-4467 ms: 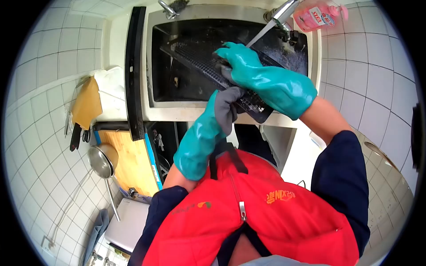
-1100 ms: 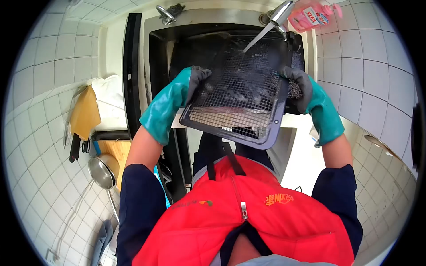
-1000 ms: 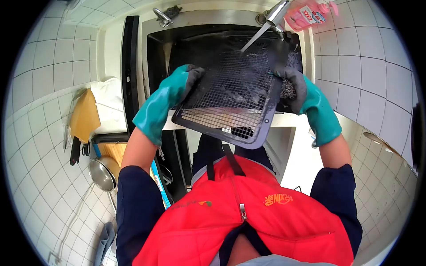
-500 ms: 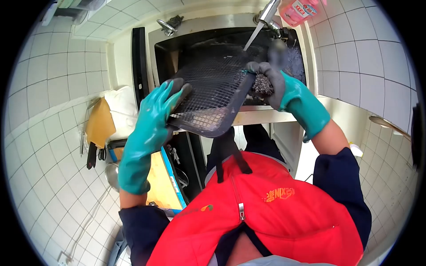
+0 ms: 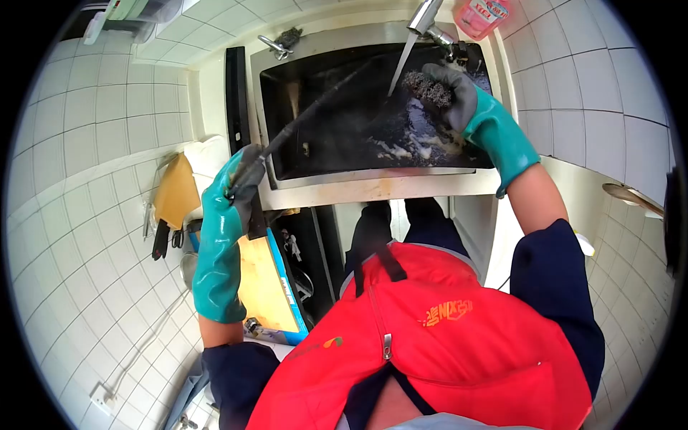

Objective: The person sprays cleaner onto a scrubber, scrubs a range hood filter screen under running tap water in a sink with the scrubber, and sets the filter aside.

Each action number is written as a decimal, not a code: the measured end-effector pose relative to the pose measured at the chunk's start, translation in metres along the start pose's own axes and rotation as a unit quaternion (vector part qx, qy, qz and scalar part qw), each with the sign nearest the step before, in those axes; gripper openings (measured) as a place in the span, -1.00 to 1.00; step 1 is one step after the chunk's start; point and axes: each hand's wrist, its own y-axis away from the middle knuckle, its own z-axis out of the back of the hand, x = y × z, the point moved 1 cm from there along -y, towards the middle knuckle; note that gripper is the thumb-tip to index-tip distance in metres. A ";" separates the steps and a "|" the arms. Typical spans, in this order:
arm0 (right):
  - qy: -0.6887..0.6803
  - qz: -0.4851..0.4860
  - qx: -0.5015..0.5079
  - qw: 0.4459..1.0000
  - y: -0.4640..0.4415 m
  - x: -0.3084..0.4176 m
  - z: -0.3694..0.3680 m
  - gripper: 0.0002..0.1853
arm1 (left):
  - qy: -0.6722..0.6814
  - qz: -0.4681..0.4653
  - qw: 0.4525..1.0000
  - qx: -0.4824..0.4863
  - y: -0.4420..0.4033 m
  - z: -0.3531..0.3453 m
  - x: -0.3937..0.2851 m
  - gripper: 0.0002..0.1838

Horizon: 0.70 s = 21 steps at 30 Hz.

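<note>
In a teal glove with dark grey fingers, my left hand is closed on the near end of a black mesh rack. The rack is turned nearly edge-on, so its mesh face hardly shows, and it slants up and over the sink. My right hand, gloved the same way, grips a steel wool scourer above the sink's right half. Running water falls from the tap just left of the scourer. Whitish suds lie on the dark surface below.
A pink liquid bottle stands behind the sink's right corner. Another scourer lies by a small spout at the back left. A yellowish board and black-handled tools hang on the left. Below is a blue-edged wooden board.
The rack has tipped from showing its broad mesh face to nearly edge-on, and my left hand turned with it. My right hand has moved off the rack's edge, up and away, with the scourer.
</note>
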 end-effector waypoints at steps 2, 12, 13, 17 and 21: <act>0.015 0.034 0.002 0.999 -0.017 -0.026 0.026 -0.51 | -0.020 0.036 0.998 -0.044 0.009 -0.011 -0.026 -0.61; 0.152 0.164 0.042 0.974 0.010 0.001 0.016 -0.53 | 0.071 0.154 0.983 -0.066 0.046 -0.014 -0.018 -0.45; 0.036 0.165 0.061 0.984 0.004 -0.002 0.023 -0.53 | 0.159 0.134 0.977 -0.045 0.044 -0.022 -0.021 -0.45; 0.298 0.181 0.060 0.936 0.005 0.020 0.034 -0.52 | 0.275 0.140 0.951 -0.027 0.047 -0.037 0.000 -0.49; 0.470 0.325 0.030 0.820 0.013 0.034 0.040 -0.36 | 0.307 0.222 0.925 -0.029 0.054 -0.087 -0.016 -0.47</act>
